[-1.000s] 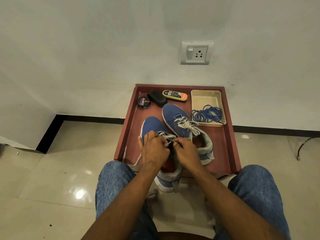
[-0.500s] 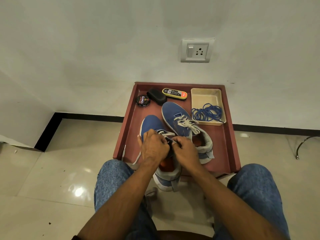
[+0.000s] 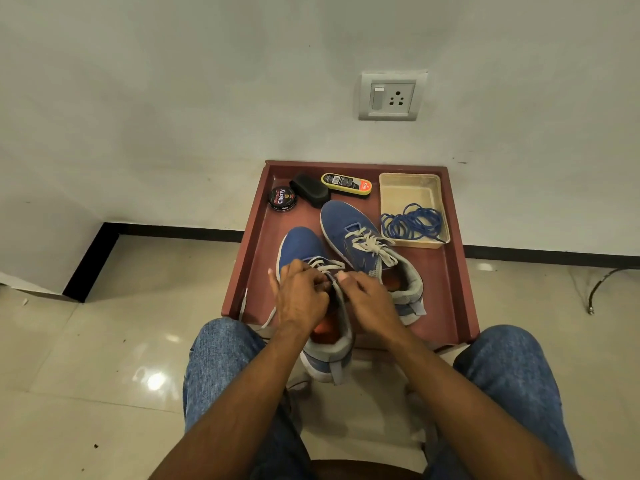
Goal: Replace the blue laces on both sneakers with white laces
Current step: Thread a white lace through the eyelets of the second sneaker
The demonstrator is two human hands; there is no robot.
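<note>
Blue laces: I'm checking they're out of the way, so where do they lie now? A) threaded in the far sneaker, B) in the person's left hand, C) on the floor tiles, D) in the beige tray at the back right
D: the blue laces lie coiled inside the beige tray, beside the far sneaker, which already carries white laces.

2 blue sneakers with white laces; maroon tray; blue laces.

two blue sneakers, one polish tin, one beige tray, two hands
</note>
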